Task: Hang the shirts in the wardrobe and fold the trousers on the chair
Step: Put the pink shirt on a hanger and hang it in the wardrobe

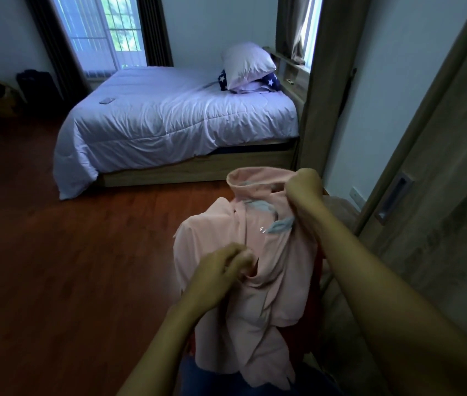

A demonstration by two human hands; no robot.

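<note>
A pale pink collared shirt point(269, 281) hung upright, collar uppermost. The right hand point(305, 187) gripped its collar; the left hand point(223, 270) pinched its front lower down. The grey-brown wooden wardrobe door point(440, 238) stood nearer the right hand.

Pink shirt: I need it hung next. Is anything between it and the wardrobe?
Yes, likely: the wooden door on the right, seemingly the wardrobe's, looks closed. The left hand and right hand both grip the shirt, so neither is free to open it.
</note>
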